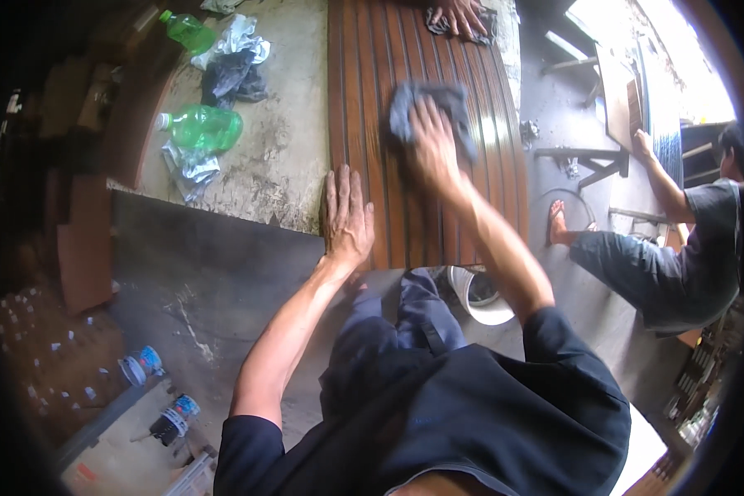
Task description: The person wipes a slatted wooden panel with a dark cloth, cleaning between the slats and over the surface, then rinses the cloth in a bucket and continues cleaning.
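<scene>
A brown wooden panel (372, 99) with dark lengthwise grooves lies before me on a pale, stained table (285, 157). Pressed onto its glossy surface is a grey rag (455, 101), held under my right hand (432, 140), whose arm reaches forward. My left hand (347, 217) rests flat on the panel's near left edge, fingers stretched out and nothing in them. At the far end, a co-worker's hand (461, 15) presses another dark rag (489, 29) against the same panel.
Two green plastic bottles (205, 128) and crumpled rags (233, 62) lie on the table at left. Below the panel's near edge stands a white bucket (489, 307). On the right, another person (678, 240) works beside a bench (583, 154). Small tubs (174, 420) sit lower left.
</scene>
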Demonstrator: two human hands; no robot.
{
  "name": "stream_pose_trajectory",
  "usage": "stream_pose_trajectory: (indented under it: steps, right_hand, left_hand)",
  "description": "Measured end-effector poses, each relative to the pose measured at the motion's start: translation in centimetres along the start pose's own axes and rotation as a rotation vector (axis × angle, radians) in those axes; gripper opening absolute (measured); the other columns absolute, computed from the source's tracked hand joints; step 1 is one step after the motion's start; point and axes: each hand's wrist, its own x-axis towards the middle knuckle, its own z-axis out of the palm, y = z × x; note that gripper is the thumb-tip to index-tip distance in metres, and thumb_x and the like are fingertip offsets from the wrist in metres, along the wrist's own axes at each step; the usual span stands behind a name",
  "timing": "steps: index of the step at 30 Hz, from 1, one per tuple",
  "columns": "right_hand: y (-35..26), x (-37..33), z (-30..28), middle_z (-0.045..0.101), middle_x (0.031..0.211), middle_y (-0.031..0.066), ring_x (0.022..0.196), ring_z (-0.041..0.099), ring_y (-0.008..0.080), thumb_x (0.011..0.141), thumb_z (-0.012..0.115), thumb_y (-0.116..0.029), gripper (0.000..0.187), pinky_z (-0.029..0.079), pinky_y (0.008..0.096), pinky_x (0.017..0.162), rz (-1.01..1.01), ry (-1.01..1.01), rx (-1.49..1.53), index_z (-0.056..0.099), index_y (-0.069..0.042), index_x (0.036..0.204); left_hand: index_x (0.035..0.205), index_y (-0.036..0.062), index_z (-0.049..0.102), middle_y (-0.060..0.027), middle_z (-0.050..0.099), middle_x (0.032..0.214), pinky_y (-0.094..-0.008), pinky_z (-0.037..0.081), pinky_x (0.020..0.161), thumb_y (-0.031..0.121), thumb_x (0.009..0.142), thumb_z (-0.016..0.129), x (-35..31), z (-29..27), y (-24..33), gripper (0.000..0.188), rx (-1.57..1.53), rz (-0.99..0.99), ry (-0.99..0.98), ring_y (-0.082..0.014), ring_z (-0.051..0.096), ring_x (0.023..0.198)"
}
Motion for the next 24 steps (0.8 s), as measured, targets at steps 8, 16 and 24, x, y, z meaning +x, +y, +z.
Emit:
stream_pose_trajectory:
  steps: [8,16,24]
  right_hand:
    - [-4.5,-12.4,-5.9,0.030,0.171,0.0287,0.163,0.021,0.0430,0.086,0.064,-0.015,0.076,0.019,0.0584,0.130,0.063,-0.236,0.080,0.045,0.009,0.156]
    - [9.2,14.8,2.9,0.044,0.162,0.0277,0.155,0.035,0.0456,0.097,0.059,-0.026,0.066,0.028,0.0594,0.126,0.051,0.114,-0.131,0.046,0.006,0.154]
    - [0.5,-1.4,-1.1,0.040,0.167,0.0258,0.160,0.030,0.0422,0.089,0.064,-0.017,0.069,0.025,0.0590,0.128,-0.179,-0.163,0.041,0.051,0.005,0.153]
  left_hand:
    - [0.167,-0.0027,0.025,-0.0242,0.018,0.176,-0.0554,0.020,0.132,0.018,0.108,0.049,1.0,0.8,0.9,0.067,-0.010,0.006,0.021,-0.0487,0.018,0.161]
    - [0.166,-0.0036,0.028,-0.0269,0.020,0.175,-0.0580,0.022,0.130,0.015,0.107,0.049,1.5,0.7,1.8,0.066,-0.034,0.013,0.003,-0.0529,0.020,0.159]
    - [0.167,-0.0027,0.027,-0.0267,0.020,0.175,-0.0578,0.024,0.130,0.016,0.106,0.052,0.4,0.1,0.5,0.068,0.002,-0.004,0.029,-0.0533,0.021,0.158]
